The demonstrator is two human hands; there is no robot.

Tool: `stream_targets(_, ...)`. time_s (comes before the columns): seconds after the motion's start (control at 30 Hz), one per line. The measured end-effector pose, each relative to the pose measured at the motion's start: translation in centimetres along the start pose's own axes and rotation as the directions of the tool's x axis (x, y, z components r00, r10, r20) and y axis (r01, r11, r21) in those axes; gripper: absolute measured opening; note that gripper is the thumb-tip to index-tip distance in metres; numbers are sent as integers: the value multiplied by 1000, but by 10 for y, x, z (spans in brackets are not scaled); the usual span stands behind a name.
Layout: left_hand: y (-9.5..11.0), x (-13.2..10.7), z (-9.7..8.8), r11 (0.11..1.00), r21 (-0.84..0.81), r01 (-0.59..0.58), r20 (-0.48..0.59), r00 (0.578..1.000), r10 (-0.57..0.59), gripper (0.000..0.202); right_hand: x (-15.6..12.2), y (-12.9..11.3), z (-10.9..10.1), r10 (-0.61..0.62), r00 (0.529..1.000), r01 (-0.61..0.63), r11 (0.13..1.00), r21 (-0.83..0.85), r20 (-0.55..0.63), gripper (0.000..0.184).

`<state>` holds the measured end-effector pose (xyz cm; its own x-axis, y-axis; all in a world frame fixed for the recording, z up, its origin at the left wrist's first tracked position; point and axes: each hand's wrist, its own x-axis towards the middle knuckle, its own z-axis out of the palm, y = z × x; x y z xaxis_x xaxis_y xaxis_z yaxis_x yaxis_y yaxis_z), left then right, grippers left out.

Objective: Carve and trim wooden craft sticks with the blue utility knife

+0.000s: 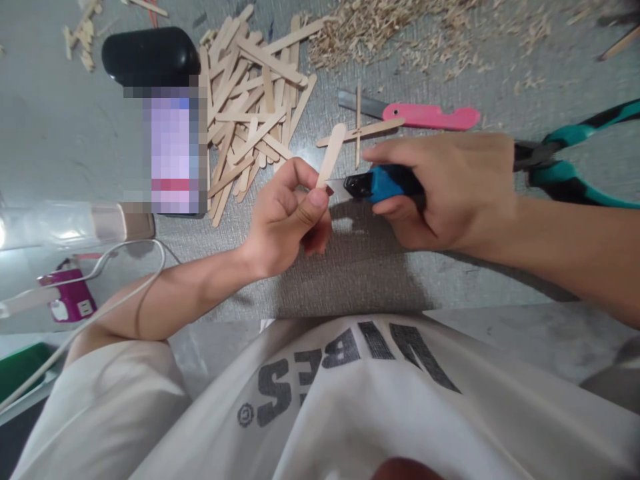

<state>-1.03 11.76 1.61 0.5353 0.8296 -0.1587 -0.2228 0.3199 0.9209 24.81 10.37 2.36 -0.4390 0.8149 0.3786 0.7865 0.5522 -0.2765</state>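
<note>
Between its thumb and fingers, my left hand pinches a wooden craft stick, which points up and slightly right. My right hand is wrapped around a blue and black utility knife. The knife's blade points left and meets the stick's edge close to my left fingertips. Just above the knife lie thin crossed wooden pieces. A pink folding knife rests beyond them with its blade out. Left of these is a heap of loose craft sticks.
Wood shavings are strewn along the far side. Teal-handled pliers lie right of my right hand. To the left are a black case, a blurred-out phone, a clear bottle-like object, a purple plug adapter and a white cable.
</note>
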Motion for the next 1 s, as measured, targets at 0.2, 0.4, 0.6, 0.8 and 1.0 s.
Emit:
stream_targets(0.2, -4, 1, 1, 999, -35, -11, -39, 999, 10, 52, 0, -1, -3, 10, 1000, -10, 1000, 20, 27, 77)
stream_targets(0.4, -6, 1, -2, 1000, -20, -16, -47, 999, 15, 51, 1, 2, 0, -75, 996, 76, 997, 12, -49, 68)
stream_targets(0.6, -12, 2, -7, 998, 2, -56, -21, 998, 56, 52, 3, 8, -2, -198, 980, 197, 980, -36, -14, 63)
stream_targets(0.8, -8, 2, -10, 999, 14, -35, 49, 998, 34, 59, 4, 9, -2, -266, 961, 262, 964, -53, -74, 57)
stream_targets(1.0, -4, -2, -6, 1000, 3, -5, 135, 991, 4, 64, 0, 7, -3, -213, 974, 211, 977, 32, 83, 58)
